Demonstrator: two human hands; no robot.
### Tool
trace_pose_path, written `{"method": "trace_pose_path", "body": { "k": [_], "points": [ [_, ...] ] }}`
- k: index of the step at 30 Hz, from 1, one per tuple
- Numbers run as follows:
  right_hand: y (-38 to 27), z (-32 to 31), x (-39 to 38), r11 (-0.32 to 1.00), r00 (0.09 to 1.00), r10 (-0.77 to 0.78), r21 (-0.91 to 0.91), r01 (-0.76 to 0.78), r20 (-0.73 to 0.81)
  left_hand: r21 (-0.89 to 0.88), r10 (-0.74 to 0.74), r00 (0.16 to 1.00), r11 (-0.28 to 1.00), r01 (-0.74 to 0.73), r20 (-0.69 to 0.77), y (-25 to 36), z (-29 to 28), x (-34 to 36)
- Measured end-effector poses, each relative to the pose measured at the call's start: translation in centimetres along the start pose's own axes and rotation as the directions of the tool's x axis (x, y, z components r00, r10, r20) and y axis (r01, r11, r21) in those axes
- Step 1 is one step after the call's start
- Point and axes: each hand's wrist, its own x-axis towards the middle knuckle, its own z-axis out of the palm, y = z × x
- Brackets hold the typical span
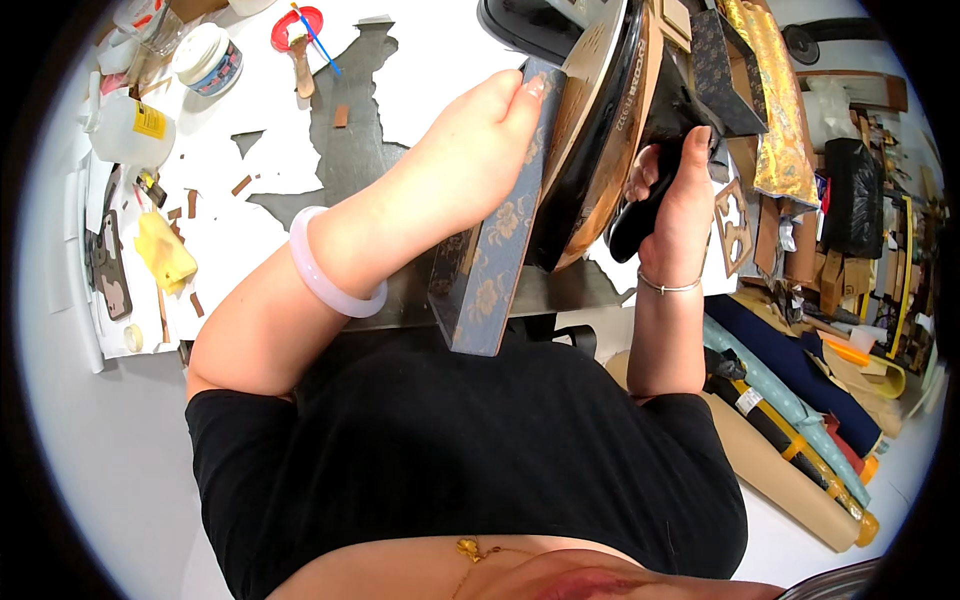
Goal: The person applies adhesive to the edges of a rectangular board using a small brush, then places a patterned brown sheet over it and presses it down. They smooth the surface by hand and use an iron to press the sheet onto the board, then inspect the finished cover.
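My left hand (490, 125) is closed on the edge of a shallow box (495, 260) covered in blue-grey floral brocade. The box stands tilted on its side, its near corner close to my body. My right hand (680, 195) is wrapped round the black handle of a clothes iron (612, 140). Turned on its side, the iron has its holed soleplate facing the box's outer wall. They look very close; whether they touch I cannot tell. Some of my left fingers are hidden behind the box wall.
Paper scraps cover the dark worktable (355, 120). To the left are a white jar (207, 58), a plastic jug (133, 130), a yellow sponge (165, 250) and a phone (112, 262). A brush (303, 70) rests on a red lid. Material rolls (790, 400) lie at right.
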Motion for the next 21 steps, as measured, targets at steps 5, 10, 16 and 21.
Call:
{"method": "trace_pose_path", "body": {
  "k": [5, 10, 16, 21],
  "points": [
    [-1.7, 0.1, -0.1, 0.994, 0.995, -0.095, -0.060, 0.095, 0.005, -0.019, -0.108, 0.994, 0.994, 0.108, 0.030, 1.0, -0.1, -0.1],
    [-3.4, 0.6, -0.1, 0.976, 0.976, -0.217, -0.030, 0.217, 0.015, -0.034, -0.083, 0.996, 0.996, 0.084, 0.022, 0.8, 0.2, -0.1],
    [-5.6, 0.1, -0.2, 0.916, 0.920, -0.391, 0.087, 0.390, -0.008, -0.115, -0.188, 0.979, 0.974, 0.196, 0.081, 1.0, 0.0, 0.2],
    [-6.7, -3.1, -2.1, 0.869, 0.901, -0.417, 0.239, 0.434, -0.120, -0.137, 0.072, 0.995, 0.989, -0.063, 0.063, 4.5, -1.6, -3.7]
  ]
}}
